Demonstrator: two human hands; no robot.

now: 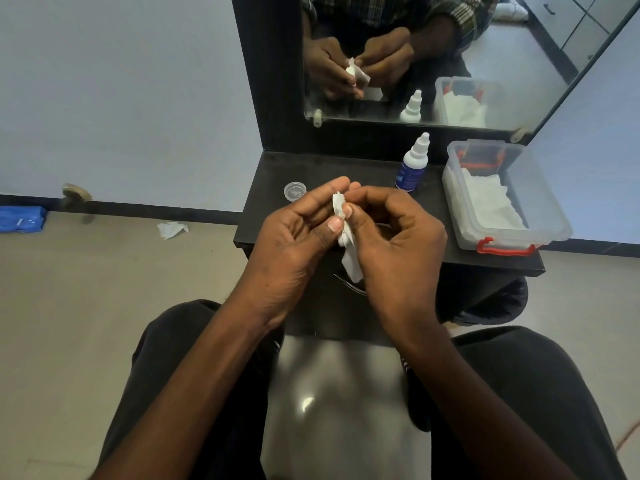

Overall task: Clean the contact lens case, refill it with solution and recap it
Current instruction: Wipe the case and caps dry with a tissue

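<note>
Both hands, left [298, 230] and right [391, 233], pinch a white tissue [348, 251] wrapped around the lens case [338, 204], held above the surface [346, 168]. Left of them lies a clear cap [294, 191]; behind, the bottle [413, 164]; right, a box [540, 202].

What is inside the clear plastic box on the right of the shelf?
The clear plastic box holds crumpled white tissues. An orange-red part shows at its far end. Anything beneath the tissues is covered.

I see soft, even, rather dim daylight, a bright glare patch on the glossy floor [306, 403], faint shadows, and wide-angle bending at the frame edges.
</note>
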